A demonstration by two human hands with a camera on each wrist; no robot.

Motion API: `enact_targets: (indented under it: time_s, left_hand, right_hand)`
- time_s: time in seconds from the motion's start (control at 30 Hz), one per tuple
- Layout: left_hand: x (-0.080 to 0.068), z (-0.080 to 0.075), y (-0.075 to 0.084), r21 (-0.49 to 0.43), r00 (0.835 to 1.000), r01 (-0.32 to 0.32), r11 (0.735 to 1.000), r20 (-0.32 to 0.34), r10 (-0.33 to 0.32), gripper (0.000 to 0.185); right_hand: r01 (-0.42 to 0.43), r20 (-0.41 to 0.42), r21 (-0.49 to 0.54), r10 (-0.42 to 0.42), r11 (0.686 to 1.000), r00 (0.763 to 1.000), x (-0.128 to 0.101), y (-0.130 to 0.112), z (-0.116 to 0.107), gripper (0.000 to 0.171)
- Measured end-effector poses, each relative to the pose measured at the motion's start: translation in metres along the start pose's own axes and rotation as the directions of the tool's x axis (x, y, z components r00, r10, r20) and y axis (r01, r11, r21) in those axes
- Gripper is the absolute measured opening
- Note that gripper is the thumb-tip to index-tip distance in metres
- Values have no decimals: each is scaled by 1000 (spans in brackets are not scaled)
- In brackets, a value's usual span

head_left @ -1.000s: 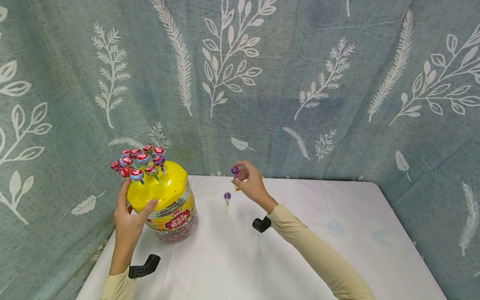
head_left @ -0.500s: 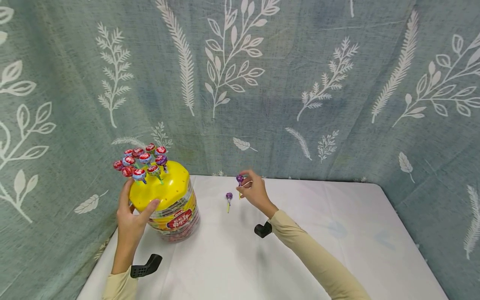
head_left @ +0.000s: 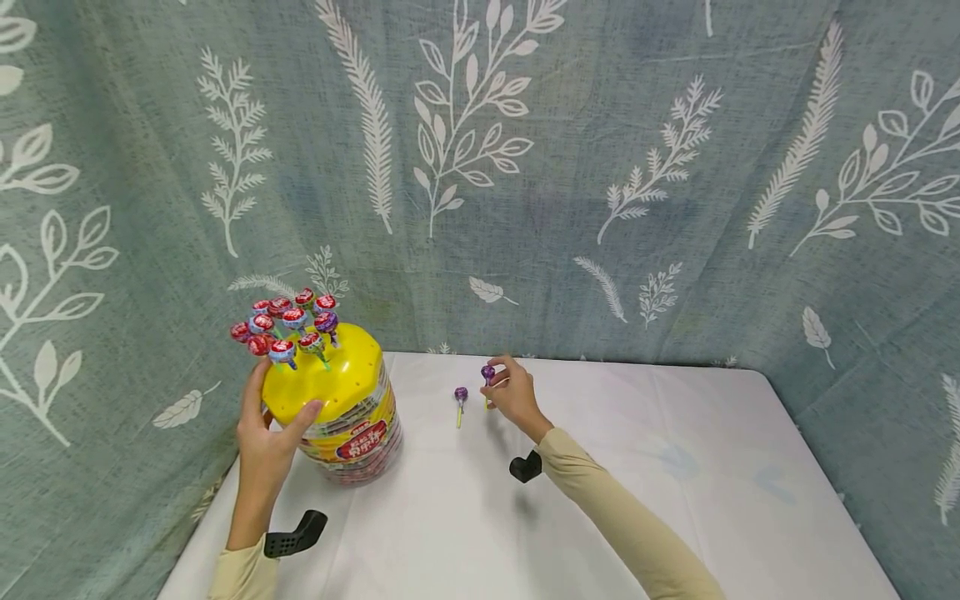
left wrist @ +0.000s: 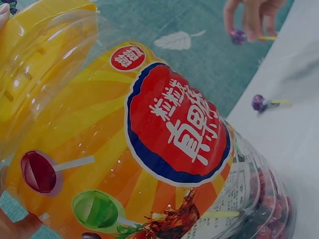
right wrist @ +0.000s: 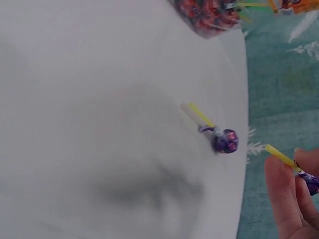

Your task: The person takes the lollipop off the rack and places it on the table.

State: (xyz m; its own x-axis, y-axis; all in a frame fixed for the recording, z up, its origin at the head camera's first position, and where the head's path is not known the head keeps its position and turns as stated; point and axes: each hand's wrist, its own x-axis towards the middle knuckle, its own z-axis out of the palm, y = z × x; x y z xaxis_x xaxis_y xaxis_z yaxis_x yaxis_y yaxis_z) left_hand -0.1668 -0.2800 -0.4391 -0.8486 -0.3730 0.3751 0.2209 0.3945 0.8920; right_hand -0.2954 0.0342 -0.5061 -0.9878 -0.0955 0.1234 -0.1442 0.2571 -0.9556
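My right hand (head_left: 512, 397) pinches a purple lollipop (head_left: 488, 372), stick pointing down; the lollipop jar (head_left: 341, 408) sits far to its left, gripped by my left hand (head_left: 270, 433); another purple lollipop (head_left: 461, 394) lies just left.

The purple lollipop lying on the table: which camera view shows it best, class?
The right wrist view: the lying lollipop is close, showing its head and stick. The head view shows it small; the left wrist view shows it distant at the frame's edge.
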Motion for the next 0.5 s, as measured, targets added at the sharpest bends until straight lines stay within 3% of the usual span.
enact_targets:
  time_s: [0.5]
  left_hand:
    - [0, -1, -1, 10, 1000, -1, 1000, -2, 1, 83]
  right_hand:
    - [-78, -29, -82, 76, 994, 997, 2, 36, 22, 46]
